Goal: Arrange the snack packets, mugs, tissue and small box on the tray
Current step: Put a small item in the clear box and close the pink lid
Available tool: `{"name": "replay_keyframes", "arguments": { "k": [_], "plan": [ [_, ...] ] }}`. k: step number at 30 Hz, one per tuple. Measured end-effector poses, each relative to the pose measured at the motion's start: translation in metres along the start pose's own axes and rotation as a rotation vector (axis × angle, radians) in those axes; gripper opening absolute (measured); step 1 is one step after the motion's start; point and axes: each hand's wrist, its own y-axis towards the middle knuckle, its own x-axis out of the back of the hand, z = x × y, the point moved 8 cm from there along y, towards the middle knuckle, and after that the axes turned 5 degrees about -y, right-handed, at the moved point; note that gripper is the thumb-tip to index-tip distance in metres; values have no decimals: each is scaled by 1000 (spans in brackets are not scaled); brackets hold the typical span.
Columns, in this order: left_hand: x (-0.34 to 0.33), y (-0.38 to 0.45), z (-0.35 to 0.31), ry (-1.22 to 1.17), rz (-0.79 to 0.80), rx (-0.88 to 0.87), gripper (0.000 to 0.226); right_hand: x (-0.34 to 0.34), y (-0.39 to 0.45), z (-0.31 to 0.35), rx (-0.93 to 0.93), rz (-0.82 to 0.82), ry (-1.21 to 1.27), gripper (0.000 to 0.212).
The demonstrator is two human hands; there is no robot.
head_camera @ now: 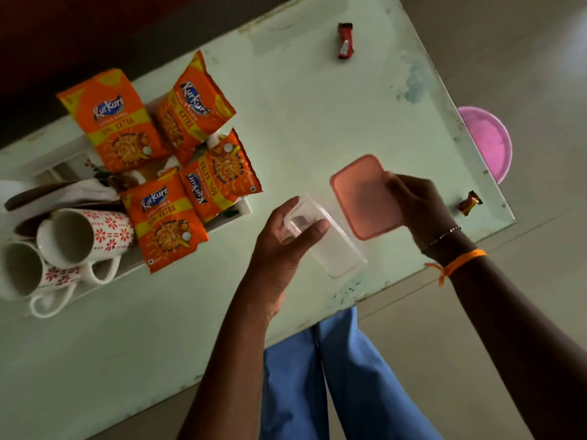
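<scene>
My left hand (286,242) grips one end of a small clear plastic box (333,246) resting on the pale green table. My right hand (419,204) holds its pink lid (362,195) tilted just right of the box, apart from it. On the left, a white tray (243,211) carries several orange snack packets (165,223), two white mugs with red flower prints (82,236) lying on their sides, and a folded white tissue (63,192).
A red wrapped candy bar (345,40) lies at the far side of the table. A small brown-orange wrapped sweet (470,203) sits near the right edge. A pink stool (489,141) stands beyond that edge. My blue-trousered legs (333,376) are below.
</scene>
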Motion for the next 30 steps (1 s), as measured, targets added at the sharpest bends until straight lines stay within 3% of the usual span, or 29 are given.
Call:
{"name": "replay_keyframes", "arguments": {
  "k": [3, 7, 10, 16, 19, 23, 27, 30],
  "plan": [
    [24, -14, 8, 49, -46, -20, 82, 4, 9, -9, 1, -109, -250, 17],
    [61, -35, 25, 86, -165, -16, 103, -7, 9, -4, 38, -165, -402, 33],
    [73, -47, 33, 136, -181, -33, 94, -29, -2, 11, 184, -191, -727, 43],
    [72, -45, 27, 376, -225, -97, 84, -122, -25, 4, 436, 188, -935, 39],
    [68, -41, 20, 455, -216, -116, 84, -139, -24, 0, 497, 196, -1076, 35],
    [64, -33, 15, 482, -177, -104, 87, -129, -8, 12, 441, 137, -942, 26],
    [45, -21, 3, 545, -157, -179, 86, -77, -6, 42, 390, -132, -639, 19],
    [22, -10, -9, 591, -150, -245, 88, -53, -22, 59, 417, -167, -481, 18]
  ]
}}
